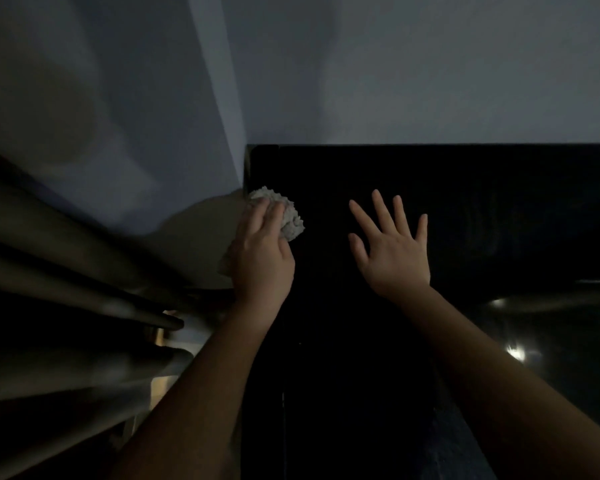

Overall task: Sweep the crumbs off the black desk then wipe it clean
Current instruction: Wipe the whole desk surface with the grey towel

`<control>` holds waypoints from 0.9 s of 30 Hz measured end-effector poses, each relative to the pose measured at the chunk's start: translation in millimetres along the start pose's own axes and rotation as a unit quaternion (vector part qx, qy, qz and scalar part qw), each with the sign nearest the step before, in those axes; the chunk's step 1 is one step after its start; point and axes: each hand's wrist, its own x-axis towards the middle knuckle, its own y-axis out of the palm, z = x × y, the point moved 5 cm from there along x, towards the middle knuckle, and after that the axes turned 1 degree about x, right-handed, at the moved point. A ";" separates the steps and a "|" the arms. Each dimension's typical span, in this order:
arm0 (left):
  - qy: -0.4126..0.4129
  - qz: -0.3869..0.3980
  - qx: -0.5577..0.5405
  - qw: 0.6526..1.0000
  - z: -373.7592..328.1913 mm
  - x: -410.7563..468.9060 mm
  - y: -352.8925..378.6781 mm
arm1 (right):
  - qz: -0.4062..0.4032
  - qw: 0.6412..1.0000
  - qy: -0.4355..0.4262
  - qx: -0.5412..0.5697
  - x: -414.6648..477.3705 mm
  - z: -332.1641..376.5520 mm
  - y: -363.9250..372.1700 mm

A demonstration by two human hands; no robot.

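Left hand [262, 251] is laid flat, fingers fairly straight, over a crumpled pale cloth [291, 220]; nothing is gripped, the cloth is simply pressed down onto the black tabletop [465, 202] at its left edge near the far corner, a spot judged to suit pushing debris over that edge; crumbs cannot be made out in the dim light; further right, the right hand [392, 251] is spread open and empty, probably for steadying, though contact with the surface cannot be told.
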 end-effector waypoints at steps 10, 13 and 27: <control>0.013 0.022 -0.048 0.998 7.6 -56.1 -16.5 | 0.000 1.000 0.002 -0.002 -10.9 8.8 1.4; 0.006 0.037 -0.068 0.997 13.8 -71.9 -18.2 | 0.003 1.000 -0.008 -0.013 -31.3 22.2 3.2; 0.017 0.040 -0.100 0.994 13.9 -141.3 -43.4 | 0.035 0.998 -0.047 0.010 -109.6 49.0 8.2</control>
